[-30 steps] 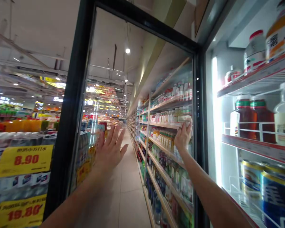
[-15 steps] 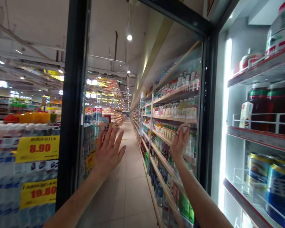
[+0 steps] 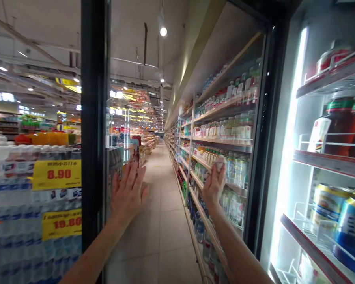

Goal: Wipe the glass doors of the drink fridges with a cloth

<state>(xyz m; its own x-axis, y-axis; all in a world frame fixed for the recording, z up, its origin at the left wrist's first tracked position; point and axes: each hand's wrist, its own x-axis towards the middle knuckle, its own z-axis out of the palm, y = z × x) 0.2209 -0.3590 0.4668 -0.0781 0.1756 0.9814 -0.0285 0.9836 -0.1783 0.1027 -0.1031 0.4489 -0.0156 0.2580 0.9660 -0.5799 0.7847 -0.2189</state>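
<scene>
In front of me stands an open glass door (image 3: 159, 189) with a black frame (image 3: 94, 98). My left hand (image 3: 127, 193) is raised at the left part of the pane, fingers stretched and spread, holding nothing. It seems to lie against the glass near the frame. My right hand (image 3: 213, 185) is at the pane's right part, its fingers closed on a pale crumpled cloth (image 3: 220, 163). The cloth appears pressed to the glass. Through the pane, shelves of bottles show behind that hand.
At right, a lit cooler holds dark red bottles (image 3: 343, 122), blue cans (image 3: 352, 228) and wire shelf guards. Stacked water packs (image 3: 14, 221) with yellow price signs (image 3: 56, 174) stand at left. A tiled aisle (image 3: 162, 165) runs ahead beyond the glass.
My right hand has moved a little left and down with the cloth. My left hand is slightly lower and blurred at the thumb. The camera view has shifted, and the cooler sits further right.
</scene>
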